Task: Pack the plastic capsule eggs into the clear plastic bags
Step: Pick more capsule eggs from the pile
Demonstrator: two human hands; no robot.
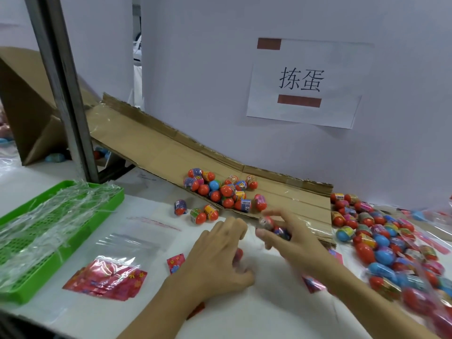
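i note the right hand (291, 237) at the near edge of the cardboard ramp (156, 148), fingers curled round capsule eggs (274, 226), blurred. the left hand (220, 255) rests just in front of that edge, fingers bent over something red beneath; whether it grasps it i cannot tell. loose eggs (222, 190) lie on the ramp's lower end. bagged eggs (391, 250) are heaped right of it, clear bags (124, 245) and a green tray (49, 231) left of it.
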